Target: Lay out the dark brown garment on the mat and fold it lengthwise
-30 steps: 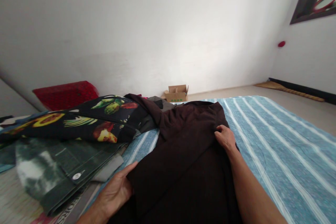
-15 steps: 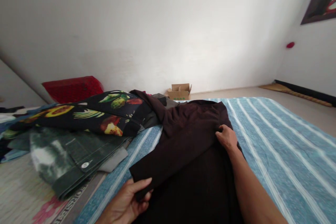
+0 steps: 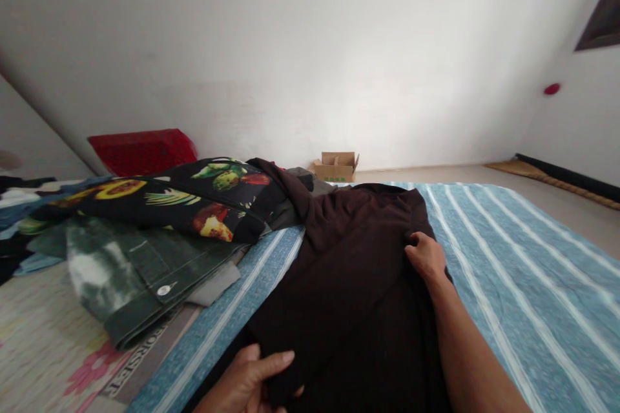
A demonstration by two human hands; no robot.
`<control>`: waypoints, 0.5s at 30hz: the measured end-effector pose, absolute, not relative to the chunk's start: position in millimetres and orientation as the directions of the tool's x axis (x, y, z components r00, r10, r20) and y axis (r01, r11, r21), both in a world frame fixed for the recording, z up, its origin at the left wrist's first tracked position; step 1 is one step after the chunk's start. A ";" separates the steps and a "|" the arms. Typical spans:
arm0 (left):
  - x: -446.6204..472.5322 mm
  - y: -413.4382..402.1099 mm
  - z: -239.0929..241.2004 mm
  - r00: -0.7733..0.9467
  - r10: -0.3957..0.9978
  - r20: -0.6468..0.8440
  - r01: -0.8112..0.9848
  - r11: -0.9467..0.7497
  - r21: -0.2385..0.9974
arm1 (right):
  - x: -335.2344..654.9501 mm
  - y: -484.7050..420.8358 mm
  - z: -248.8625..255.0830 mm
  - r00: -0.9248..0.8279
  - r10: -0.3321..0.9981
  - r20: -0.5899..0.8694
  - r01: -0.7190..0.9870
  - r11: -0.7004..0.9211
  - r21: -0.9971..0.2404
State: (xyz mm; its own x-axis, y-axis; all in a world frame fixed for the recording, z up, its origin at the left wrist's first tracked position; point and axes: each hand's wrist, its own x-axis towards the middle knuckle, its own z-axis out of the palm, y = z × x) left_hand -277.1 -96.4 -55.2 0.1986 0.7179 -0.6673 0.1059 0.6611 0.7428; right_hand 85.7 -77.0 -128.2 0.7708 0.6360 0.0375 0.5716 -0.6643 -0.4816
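Observation:
A dark brown long-sleeved garment lies spread over the striped blue bedding, its lower part running out of view at the bottom. My left hand pinches the end of one sleeve at the lower middle, thumb on top and fingertips partly hidden under the cloth. Farther up on the right, my right hand is closed on a fold of the same garment near its right side. The other sleeve stretches away to the left, beside the pile of clothes.
On the left is a clothes pile with a fruit-print black garment over a green denim piece. Blue striped bedding extends right. Behind stand a red box-like object and an open cardboard box by the wall.
My left hand has drawn the sleeve end slightly down and toward the right, flattening it over the garment's body. My right hand keeps its hold; the view has shifted slightly.

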 end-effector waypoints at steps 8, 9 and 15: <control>-263.3 -68.4 -62.7 0.150 0.696 -0.703 -0.216 0.716 0.663 | 71.1 -74.4 -122.5 0.729 0.682 0.060 0.653 -0.666 -0.360; -261.1 -68.3 -62.9 0.126 0.715 -0.688 -0.195 0.698 0.689 | 69.1 -73.9 -122.0 0.723 0.688 0.062 0.663 -0.666 -0.342; -243.7 -70.4 -43.4 0.256 0.928 -0.271 -0.084 0.301 0.950 | 59.3 -67.4 -118.4 0.712 0.700 0.048 0.690 -0.685 -0.233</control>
